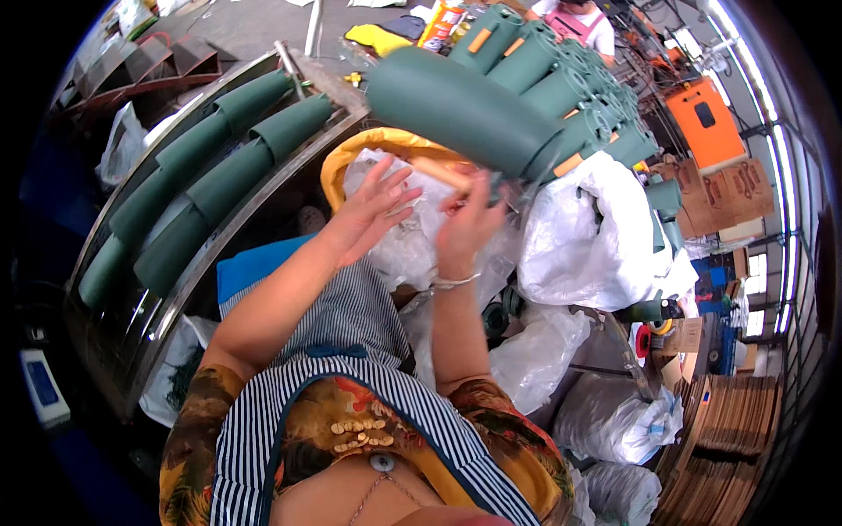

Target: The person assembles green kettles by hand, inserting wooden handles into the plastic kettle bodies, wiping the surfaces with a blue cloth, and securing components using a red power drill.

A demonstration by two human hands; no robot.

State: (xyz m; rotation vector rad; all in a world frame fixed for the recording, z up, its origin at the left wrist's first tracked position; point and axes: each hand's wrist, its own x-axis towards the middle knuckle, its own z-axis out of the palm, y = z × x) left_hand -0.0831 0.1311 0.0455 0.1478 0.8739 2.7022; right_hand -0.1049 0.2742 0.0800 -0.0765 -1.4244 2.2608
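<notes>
My left hand (377, 206) is raised with its fingers spread and nothing in it. Close by on its right, my right hand (471, 219) is curled, with its fingers at the end of an orange-tan strip (438, 174). Motion smears these fingers. Just beyond them a large dark green tube (460, 110), also blurred, slants down to the right; I cannot tell whether it joins the strip. Below both hands is a yellow-rimmed container (338, 167) lined with crumpled clear plastic (399, 250).
Green tubes with orange patches (548, 83) are piled at the far right. On the left, a metal-edged table (237, 197) carries two rows of green tubes (215, 188). White plastic bags (579, 241) and stacked cardboard (724, 438) stand to the right. Another person (574, 22) is at the back.
</notes>
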